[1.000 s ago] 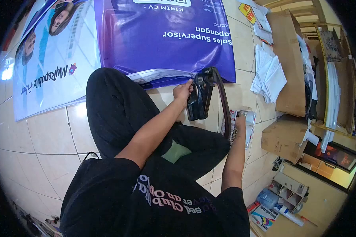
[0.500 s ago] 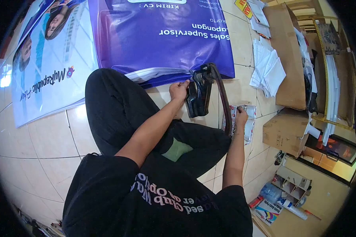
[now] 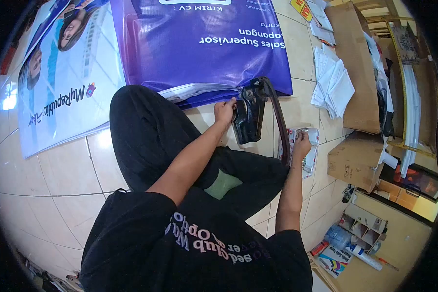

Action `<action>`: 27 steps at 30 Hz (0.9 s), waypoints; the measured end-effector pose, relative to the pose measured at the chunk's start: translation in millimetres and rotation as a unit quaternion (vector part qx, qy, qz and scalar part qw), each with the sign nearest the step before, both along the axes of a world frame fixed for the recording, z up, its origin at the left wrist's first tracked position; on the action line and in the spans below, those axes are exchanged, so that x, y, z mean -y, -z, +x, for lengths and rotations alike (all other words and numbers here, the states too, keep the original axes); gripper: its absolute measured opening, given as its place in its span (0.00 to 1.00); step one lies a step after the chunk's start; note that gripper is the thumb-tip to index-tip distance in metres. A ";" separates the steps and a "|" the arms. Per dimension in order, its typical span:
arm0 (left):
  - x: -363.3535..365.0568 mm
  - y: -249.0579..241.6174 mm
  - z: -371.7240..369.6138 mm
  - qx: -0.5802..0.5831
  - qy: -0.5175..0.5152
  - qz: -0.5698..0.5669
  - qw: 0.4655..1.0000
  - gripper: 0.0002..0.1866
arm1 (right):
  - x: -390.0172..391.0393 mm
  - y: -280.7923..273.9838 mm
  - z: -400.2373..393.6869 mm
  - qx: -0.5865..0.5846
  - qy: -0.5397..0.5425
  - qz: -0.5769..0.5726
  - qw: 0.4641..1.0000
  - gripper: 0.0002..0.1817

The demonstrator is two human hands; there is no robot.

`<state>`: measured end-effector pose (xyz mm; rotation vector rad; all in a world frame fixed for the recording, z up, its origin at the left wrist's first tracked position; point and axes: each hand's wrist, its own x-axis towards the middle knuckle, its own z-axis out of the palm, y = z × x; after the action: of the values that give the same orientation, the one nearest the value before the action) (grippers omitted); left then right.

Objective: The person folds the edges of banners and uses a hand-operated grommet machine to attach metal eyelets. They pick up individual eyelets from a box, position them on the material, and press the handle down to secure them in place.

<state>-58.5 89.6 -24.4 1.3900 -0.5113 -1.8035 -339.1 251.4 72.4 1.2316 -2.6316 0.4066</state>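
Note:
A black hand press [image 3: 249,114] with a long curved lever [image 3: 280,121] stands on the floor before my crossed legs. The edge of a purple printed banner [image 3: 204,58] reaches its head. My left hand [image 3: 224,112] is closed beside the press, fingertips at its left side; whether they grip the press or something small is hidden. My right hand [image 3: 302,144] is over a small patterned open box [image 3: 310,163], to the right of the lever. Its fingers are pinched together, and what they hold, if anything, is too small to name.
A white printed banner [image 3: 58,112] lies at the left. Folded white sheets [image 3: 332,85] lie on the tiles at the right, beside large cardboard boxes [image 3: 353,73]. Farther right are a compartmented box [image 3: 362,224] and a plastic-wrapped bundle [image 3: 336,237].
The whole view has shifted slightly to the right. My right hand stays at the small box with its fingers pinched, and my left hand keeps its place by the press.

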 end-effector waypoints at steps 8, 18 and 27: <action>0.2 15.5 -5.6 -0.038 -0.028 -0.031 0.998 0.15 | -14.6 -0.9 0.6 -0.160 -0.104 -0.032 0.981 0.08; 1.7 -14.2 7.4 -0.064 -0.012 0.010 0.998 0.13 | -2.2 -27.6 33.5 0.244 0.023 -0.245 0.938 0.07; -0.2 -18.3 13.2 -0.022 0.042 0.004 0.999 0.16 | 108.6 24.3 129.2 0.603 -0.015 -0.146 0.784 0.09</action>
<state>-45.3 89.8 -6.1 1.3479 -0.5475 -1.9005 -209.9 142.9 48.1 1.0477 -3.1741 2.1230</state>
